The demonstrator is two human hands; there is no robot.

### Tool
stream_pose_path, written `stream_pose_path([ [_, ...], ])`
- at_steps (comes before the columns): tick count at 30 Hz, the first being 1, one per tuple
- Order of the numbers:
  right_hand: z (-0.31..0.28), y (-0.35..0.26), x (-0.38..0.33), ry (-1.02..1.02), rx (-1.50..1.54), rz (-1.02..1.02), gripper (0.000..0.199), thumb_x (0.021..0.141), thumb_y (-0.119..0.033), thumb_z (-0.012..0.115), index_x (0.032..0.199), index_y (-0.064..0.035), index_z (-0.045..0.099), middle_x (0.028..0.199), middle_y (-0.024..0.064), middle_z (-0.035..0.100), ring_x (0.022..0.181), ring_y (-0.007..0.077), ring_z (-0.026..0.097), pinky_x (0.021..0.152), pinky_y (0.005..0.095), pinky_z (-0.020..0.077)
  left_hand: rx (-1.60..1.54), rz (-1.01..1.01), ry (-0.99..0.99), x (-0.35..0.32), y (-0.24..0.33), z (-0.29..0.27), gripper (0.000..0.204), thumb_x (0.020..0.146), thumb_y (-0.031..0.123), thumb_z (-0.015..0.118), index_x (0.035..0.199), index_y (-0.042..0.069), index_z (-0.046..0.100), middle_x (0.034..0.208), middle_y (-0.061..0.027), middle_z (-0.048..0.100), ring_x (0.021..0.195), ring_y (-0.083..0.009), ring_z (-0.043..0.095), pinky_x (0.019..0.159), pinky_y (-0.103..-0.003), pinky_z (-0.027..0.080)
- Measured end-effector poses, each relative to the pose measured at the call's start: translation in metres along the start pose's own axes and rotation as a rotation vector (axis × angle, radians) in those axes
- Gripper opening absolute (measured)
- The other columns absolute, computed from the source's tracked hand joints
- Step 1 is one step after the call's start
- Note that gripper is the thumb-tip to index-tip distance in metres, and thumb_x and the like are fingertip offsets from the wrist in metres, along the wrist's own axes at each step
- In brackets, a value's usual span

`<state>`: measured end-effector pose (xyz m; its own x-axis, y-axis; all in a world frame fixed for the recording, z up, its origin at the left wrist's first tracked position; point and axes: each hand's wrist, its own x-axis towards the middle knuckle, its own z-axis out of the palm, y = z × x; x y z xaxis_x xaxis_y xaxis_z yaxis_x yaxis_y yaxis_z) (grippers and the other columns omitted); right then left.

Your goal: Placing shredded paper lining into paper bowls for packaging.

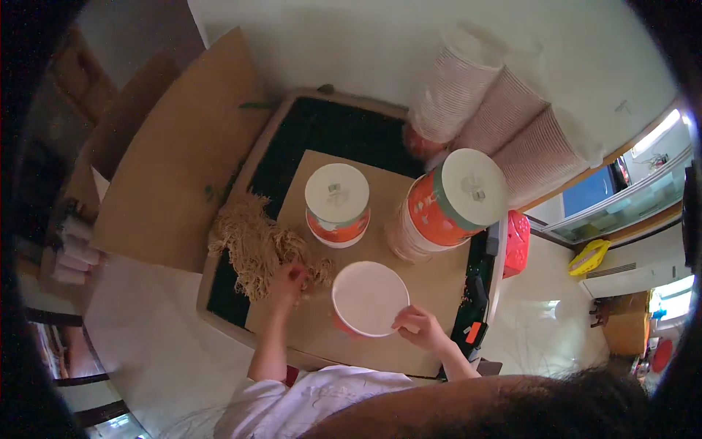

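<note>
A white-lined paper bucket stands upright with its mouth toward me on the cardboard sheet. My right hand is closed on the right side of its rim, thumb and fingers pinching the edge. To the left lies a loose heap of tan shredded paper. My left hand is at the heap's near right edge, its fingers curled among the strands; exactly how much they hold is hard to see. Beyond the bucket, a short upside-down stack of orange-and-white paper buckets sits on the cardboard.
A taller upside-down bucket stack stands to the right. Wrapped columns of nested white buckets lean by the wall. A large cardboard panel rises at left. Under the cardboard sheet is a dark green tabletop; an orange-and-black tool lies at its right edge.
</note>
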<state>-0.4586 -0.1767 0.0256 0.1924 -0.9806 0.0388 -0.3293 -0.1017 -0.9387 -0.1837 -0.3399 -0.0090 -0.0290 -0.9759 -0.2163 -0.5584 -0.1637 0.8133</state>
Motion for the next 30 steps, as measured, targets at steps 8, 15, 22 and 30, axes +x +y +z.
stream_pose_path([
  [8, 0.011, 0.005, -0.050, 0.097, -0.202, 0.054, 0.016, 0.064, 0.006, 0.058, 0.075, -0.0062, 0.059, 0.085, 0.0068, 0.056, 0.083, 0.0221, 0.056, 0.070, 0.0307, 0.0475, 0.216, 0.207, 0.016, 0.007, -0.056, 0.051, 0.016, 0.070, 0.018, 0.062, 0.081, 0.007, 0.060, 0.074, -0.0108, 0.058, 0.072, -0.0259, 0.056, 0.065, -0.038, 0.045],
  [15, 0.009, -0.003, -0.065, 0.069, -0.322, 0.110, 0.024, 0.068, 0.006, 0.054, 0.087, -0.0075, 0.058, 0.098, 0.0094, 0.053, 0.087, 0.0245, 0.055, 0.070, 0.0311, 0.0480, 0.324, 0.171, -0.004, 0.001, -0.046, 0.054, 0.012, 0.068, 0.014, 0.063, 0.076, 0.006, 0.057, 0.077, -0.0112, 0.055, 0.077, -0.0290, 0.054, 0.067, -0.038, 0.044],
  [22, 0.014, -0.030, -0.066, 0.191, -0.311, 0.141, 0.028, 0.070, 0.007, 0.051, 0.093, -0.0085, 0.058, 0.103, 0.0107, 0.050, 0.090, 0.0251, 0.054, 0.071, 0.0302, 0.0477, 0.275, 0.347, 0.173, 0.003, -0.066, 0.064, 0.012, 0.071, 0.015, 0.059, 0.079, 0.007, 0.055, 0.077, -0.0126, 0.055, 0.074, -0.0301, 0.055, 0.065, -0.039, 0.044],
  [30, 0.022, -0.037, -0.076, 0.162, -0.271, 0.090, 0.023, 0.071, 0.005, 0.053, 0.091, -0.0056, 0.059, 0.091, 0.0103, 0.056, 0.087, 0.0239, 0.056, 0.072, 0.0300, 0.0472, 0.213, 0.308, 0.017, -0.004, -0.070, 0.064, 0.010, 0.072, 0.011, 0.054, 0.081, 0.006, 0.054, 0.065, -0.0128, 0.055, 0.064, -0.0293, 0.054, 0.059, -0.040, 0.043],
])
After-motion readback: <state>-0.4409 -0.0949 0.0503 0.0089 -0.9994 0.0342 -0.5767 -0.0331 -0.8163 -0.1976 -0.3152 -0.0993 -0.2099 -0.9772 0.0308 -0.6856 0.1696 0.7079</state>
